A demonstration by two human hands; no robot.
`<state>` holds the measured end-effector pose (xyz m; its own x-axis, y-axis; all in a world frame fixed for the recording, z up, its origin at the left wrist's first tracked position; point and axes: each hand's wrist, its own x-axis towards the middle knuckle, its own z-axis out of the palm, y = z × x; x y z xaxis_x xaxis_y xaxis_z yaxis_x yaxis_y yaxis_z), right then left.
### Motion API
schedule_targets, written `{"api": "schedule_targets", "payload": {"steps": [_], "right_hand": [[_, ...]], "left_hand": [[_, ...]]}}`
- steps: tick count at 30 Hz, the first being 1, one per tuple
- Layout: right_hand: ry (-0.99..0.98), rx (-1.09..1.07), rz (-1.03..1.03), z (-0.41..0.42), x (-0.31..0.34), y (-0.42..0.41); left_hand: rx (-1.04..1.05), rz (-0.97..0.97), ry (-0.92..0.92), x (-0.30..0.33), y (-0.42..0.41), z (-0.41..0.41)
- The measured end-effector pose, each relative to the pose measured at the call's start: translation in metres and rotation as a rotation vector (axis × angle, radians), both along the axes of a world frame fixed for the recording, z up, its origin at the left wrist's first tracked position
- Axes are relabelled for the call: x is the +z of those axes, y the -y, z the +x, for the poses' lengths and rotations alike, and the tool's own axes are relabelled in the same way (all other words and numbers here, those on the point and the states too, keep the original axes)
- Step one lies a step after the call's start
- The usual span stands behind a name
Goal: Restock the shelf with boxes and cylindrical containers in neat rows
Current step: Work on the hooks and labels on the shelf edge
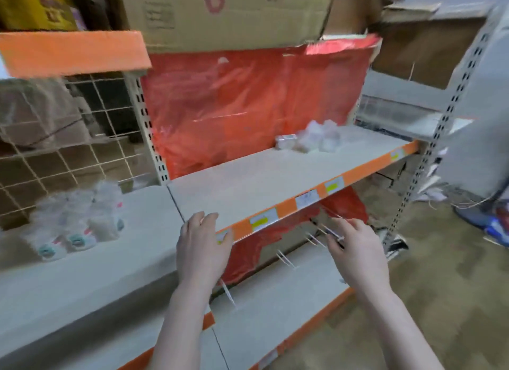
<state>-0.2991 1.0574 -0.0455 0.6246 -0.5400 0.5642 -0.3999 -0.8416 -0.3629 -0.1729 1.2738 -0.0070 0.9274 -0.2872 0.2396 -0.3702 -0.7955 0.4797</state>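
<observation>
The left hand (202,243) rests with loose fingers on the shelf (275,174) front edge, grasping nothing; the right hand (355,248) hovers loose just below it; clear packets (311,138) sit back-right, nearer the right hand; no boxes show.

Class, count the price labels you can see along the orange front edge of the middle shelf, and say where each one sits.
5, perhaps 6. On the orange shelf edge: one half under the left hand, then labels at and. The hand may hide more.
</observation>
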Motion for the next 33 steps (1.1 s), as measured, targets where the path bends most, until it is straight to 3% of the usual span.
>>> {"api": "schedule_targets", "payload": {"steps": [13,24,33], "right_hand": [[0.016,-0.048,0.027,0.017,-0.014,0.179],[-0.088,-0.087,0.049,0.107,-0.007,0.33],[-0.168,-0.075,0.171,0.169,0.005,0.42]], "left_hand": [[-0.101,0.012,0.014,-0.005,0.202,0.029],[-0.171,-0.127,0.041,-0.014,0.369,0.133],[-0.149,-0.107,0.051,-0.012,0.446,0.18]]}}
